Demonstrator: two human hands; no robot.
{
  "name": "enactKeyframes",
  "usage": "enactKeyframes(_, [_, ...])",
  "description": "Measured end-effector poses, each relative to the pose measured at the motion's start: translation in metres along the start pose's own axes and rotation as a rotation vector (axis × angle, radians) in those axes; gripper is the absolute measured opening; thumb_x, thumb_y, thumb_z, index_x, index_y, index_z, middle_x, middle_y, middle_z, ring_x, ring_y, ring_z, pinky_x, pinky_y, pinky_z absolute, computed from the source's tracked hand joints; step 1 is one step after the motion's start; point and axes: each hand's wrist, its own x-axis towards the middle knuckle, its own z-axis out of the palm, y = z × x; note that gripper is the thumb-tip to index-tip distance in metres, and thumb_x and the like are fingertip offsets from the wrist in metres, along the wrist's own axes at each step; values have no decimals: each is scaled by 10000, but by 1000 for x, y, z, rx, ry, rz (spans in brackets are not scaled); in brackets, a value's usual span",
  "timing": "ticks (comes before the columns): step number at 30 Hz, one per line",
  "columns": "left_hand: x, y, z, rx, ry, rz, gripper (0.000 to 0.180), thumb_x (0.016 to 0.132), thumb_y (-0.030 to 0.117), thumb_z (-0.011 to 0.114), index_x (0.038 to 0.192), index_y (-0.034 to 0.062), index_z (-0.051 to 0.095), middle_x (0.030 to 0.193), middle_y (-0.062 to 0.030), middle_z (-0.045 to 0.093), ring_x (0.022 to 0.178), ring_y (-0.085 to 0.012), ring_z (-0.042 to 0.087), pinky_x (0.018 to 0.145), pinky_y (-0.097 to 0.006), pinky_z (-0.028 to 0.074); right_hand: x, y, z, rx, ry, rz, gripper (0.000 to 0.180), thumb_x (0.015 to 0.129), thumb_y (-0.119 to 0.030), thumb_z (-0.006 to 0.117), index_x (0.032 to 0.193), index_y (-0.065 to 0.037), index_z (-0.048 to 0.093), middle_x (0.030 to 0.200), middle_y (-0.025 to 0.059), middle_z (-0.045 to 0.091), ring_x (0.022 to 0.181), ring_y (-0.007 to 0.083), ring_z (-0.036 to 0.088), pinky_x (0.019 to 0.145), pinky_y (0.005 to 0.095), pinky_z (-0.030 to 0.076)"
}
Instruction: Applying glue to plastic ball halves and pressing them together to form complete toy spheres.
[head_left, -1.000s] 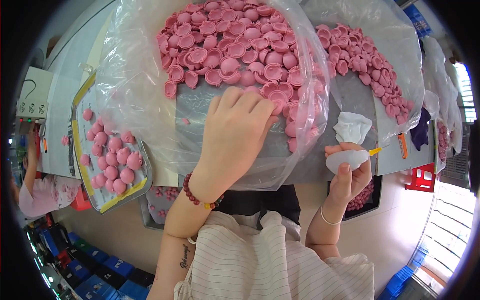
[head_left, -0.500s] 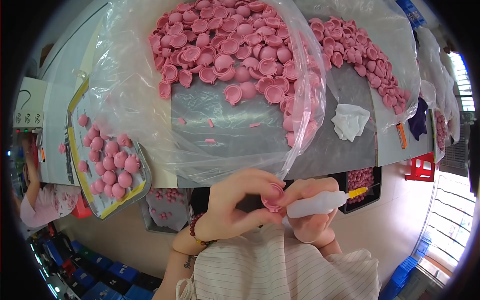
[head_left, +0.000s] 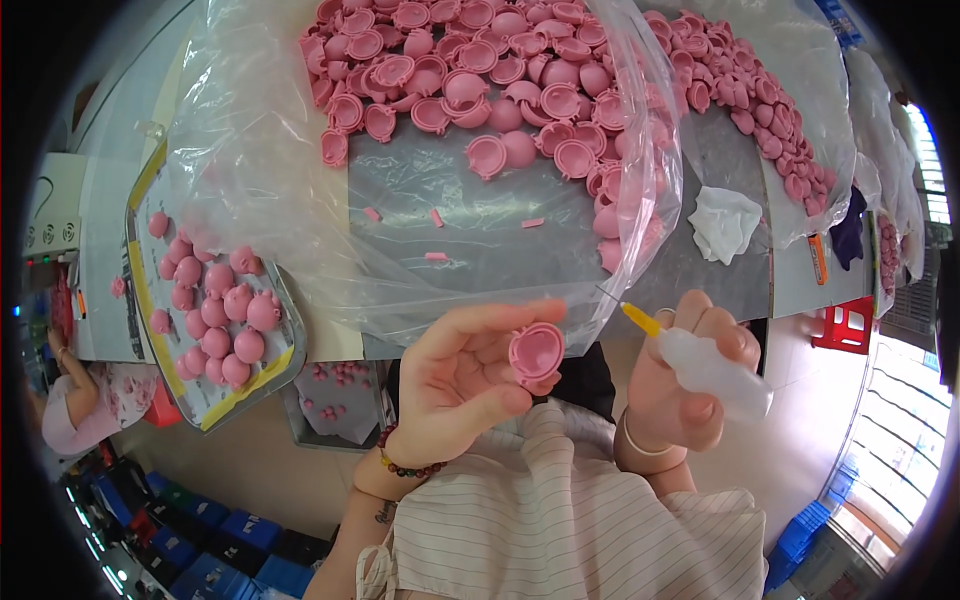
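Note:
In my left hand [head_left: 455,375] is a pink half-sphere shell [head_left: 537,352], its hollow side turned up, pinched by the fingers near the table's front edge. My right hand [head_left: 690,380] grips a soft white squeeze bottle [head_left: 718,375]. The bottle's yellow nozzle with a thin needle [head_left: 640,320] points up and left, apart from the shell. Beyond the hands, a big heap of pink half shells [head_left: 470,60] lies on clear plastic [head_left: 470,240], some hollow side up, some domed side up. Several short pink strips [head_left: 436,217] lie on the plastic nearer me.
A metal tray [head_left: 292,350] at left holds several joined pink balls [head_left: 218,280]. More pink pieces [head_left: 780,140] lie at right, by a white cloth [head_left: 724,224] and an orange tool [head_left: 818,258]. A red stool [head_left: 845,325] stands right. Another person's arm [head_left: 85,390] shows far left.
My right hand has moved right, away from the left hand, and the bottle now points up-left instead of right. The shell's hollow has turned into view. The camera view has shifted slightly.

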Motion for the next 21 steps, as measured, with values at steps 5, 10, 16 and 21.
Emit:
enactKeyframes(5, [2, -2, -3, -7, -34, -40, 485, 715, 118, 651, 1095, -14, 380, 1081, -255, 479, 839, -197, 569, 700, -285, 488, 6, -6, 3, -391, -244, -311, 462, 762, -447, 534, 827, 10, 527, 681, 44, 449, 513, 121, 348, 392, 239, 223])
enactKeyframes(10, [-2, -2, -7, 5, -29, -47, 478, 710, 107, 655, 1085, -13, 385, 1078, -258, 481, 851, -202, 566, 721, -294, 484, -2, -1, 7, -538, -257, -365, 500, 734, -491, 528, 796, 5, 540, 703, 54, 597, 458, 143, 480, 386, 261, 366])
enactKeyframes(16, [2, 2, -3, 1, -38, -59, 472, 701, 102, 663, 1072, -13, 395, 1078, -261, 482, 863, -199, 566, 728, -289, 480, -1, -6, 8, -561, -231, -356, 466, 754, -466, 517, 817, -6, 544, 670, 42, 591, 453, 152, 491, 410, 258, 387])
enactKeyframes(21, [0, 4, -5, 7, -48, -64, 472, 696, 99, 669, 1069, -15, 403, 1075, -260, 487, 880, -194, 561, 758, -285, 463, 2, -8, 10, -565, -312, -270, 472, 757, -479, 508, 813, -12, 551, 659, 44, 595, 449, 147, 490, 394, 260, 384])
